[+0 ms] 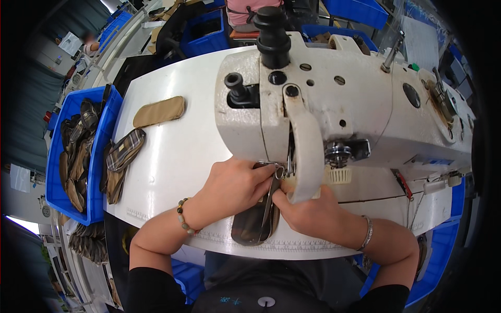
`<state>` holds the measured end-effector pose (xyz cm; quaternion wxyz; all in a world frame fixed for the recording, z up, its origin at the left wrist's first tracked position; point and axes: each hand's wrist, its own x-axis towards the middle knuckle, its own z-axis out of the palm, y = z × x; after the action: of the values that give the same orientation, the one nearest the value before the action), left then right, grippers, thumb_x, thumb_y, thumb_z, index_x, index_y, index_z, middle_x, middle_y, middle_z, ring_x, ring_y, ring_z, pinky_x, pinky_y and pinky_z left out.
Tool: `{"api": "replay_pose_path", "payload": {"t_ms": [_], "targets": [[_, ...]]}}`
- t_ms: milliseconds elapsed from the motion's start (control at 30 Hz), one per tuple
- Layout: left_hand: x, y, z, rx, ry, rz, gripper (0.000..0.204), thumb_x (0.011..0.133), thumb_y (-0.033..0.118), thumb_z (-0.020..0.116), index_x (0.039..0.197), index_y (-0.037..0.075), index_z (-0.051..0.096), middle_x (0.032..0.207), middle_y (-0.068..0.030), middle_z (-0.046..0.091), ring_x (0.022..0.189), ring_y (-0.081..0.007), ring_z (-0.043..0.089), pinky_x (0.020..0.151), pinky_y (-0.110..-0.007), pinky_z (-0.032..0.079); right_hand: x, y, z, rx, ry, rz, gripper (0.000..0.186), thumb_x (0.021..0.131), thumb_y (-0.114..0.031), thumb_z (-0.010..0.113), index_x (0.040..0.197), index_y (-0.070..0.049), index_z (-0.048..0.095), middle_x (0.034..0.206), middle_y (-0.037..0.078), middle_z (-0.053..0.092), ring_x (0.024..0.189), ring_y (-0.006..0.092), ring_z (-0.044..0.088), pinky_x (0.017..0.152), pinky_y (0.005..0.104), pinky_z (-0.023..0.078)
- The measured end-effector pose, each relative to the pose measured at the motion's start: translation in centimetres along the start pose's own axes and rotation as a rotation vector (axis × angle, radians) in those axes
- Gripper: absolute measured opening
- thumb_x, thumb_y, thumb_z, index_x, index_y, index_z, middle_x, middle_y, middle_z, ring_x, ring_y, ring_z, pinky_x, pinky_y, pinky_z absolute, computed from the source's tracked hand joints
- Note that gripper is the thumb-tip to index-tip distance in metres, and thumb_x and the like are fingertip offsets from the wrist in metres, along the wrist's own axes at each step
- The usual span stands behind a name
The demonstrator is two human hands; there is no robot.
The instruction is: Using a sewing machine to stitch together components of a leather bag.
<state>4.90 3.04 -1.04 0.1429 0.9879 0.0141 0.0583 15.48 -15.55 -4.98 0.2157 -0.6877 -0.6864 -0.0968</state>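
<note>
Beneath the head of a white sewing machine (318, 99) lies a dark, rounded fabric pouch (250, 227) with a zipper along its edge. My left hand (232, 182) is closed on the pouch's upper end, thumb and index finger pinching it beside the presser foot. On the zipper side, my right hand (308, 206) grips the pouch with bent fingers, just in front of the needle area. The fingertips of both hands nearly meet there. The pouch's lower end rests on the white table over a printed ruler strip. The machine's curved guard partly hides the needle.
A tan oblong fabric piece (159, 111) lies at the table's left. Near it, plaid pouches (125, 150) lean by a blue bin (73, 99) filled with similar pouches. Small scissors or snips with red handles (402, 183) are at the right. More blue bins stand behind the table.
</note>
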Motion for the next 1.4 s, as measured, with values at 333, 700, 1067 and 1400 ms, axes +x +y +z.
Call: {"api": "replay_pose_path", "payload": {"t_ms": [333,700,1067,1400], "targets": [[-0.1,-2.7,-0.5,-0.087,0.283,0.448,0.01,0.07,0.018,0.074,0.065,0.014,0.066,0.088,0.0031,0.063,0.089,-0.0219,0.063,0.085,-0.04,0.048,-0.1,0.8,0.7,-0.042,0.035,-0.049,0.017,0.079,-0.012,0.065,0.096,-0.008,0.065,0.054,0.002,0.054,0.041,0.0195,0.058,0.038,0.0348,0.046],[0.1,-1.2,0.4,-0.045,0.449,0.755,0.022,0.076,0.024,0.079,0.066,0.011,0.063,0.086,0.0005,0.062,0.088,-0.0215,0.062,0.087,-0.04,0.049,0.5,1.2,0.5,0.017,0.132,-0.173,0.009,0.078,-0.017,0.065,0.08,-0.009,0.06,0.068,0.003,0.054,0.057,0.019,0.062,0.049,0.034,0.051],[-2.0,-2.1,-5.3,-0.046,0.37,0.342,0.025,0.077,0.014,0.073,0.059,0.015,0.056,0.061,0.0012,0.05,0.056,-0.0171,0.049,0.085,-0.039,0.046,-1.3,-2.4,0.7,0.063,0.091,-0.472,0.011,0.073,-0.019,0.062,0.066,-0.013,0.055,0.068,0.0,0.045,0.054,0.0118,0.05,0.044,0.0262,0.036],[-2.8,0.4,-1.9,0.022,0.249,0.442,0.013,0.078,0.016,0.07,0.091,0.012,0.07,0.07,0.0031,0.059,0.063,-0.0127,0.059,0.078,-0.031,0.055,-0.3,-1.9,-0.7,-0.061,0.284,-0.485,0.007,0.077,-0.012,0.067,0.078,-0.005,0.067,0.068,-0.003,0.051,0.058,0.0097,0.052,0.046,0.0227,0.036]]}}
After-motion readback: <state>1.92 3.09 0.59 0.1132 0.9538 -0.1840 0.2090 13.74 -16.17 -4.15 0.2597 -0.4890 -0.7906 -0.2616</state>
